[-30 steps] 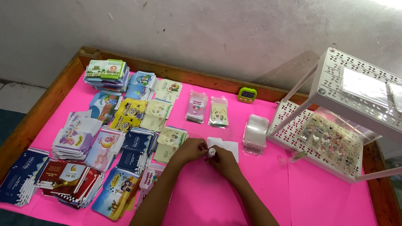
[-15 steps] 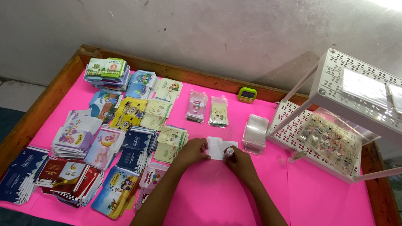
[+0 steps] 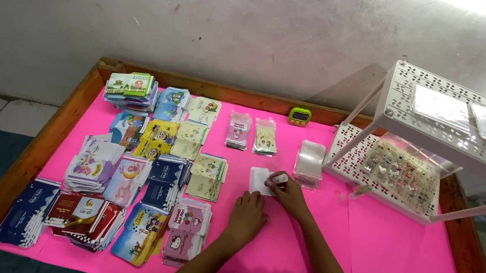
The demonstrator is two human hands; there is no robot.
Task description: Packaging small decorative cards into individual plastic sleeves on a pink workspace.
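My right hand [image 3: 289, 193] pinches the right edge of a small white card [image 3: 258, 180] that lies on the pink table cover [image 3: 384, 251]. My left hand [image 3: 245, 217] rests flat on the cover just below the card, fingers together, holding nothing. A stack of clear plastic sleeves [image 3: 309, 162] stands just right of the card, close to my right hand.
Many piles of small colourful printed cards [image 3: 136, 168] cover the left half of the table. Two bagged packets [image 3: 252, 134] and a small green timer [image 3: 299, 116] lie near the back. A white perforated two-tier rack [image 3: 427, 145] with a tray of small trinkets stands at right. A wooden rim [image 3: 39, 149] borders the table.
My left hand has let go of the white card and dropped back to the cover. My right hand stays on the card's right edge.
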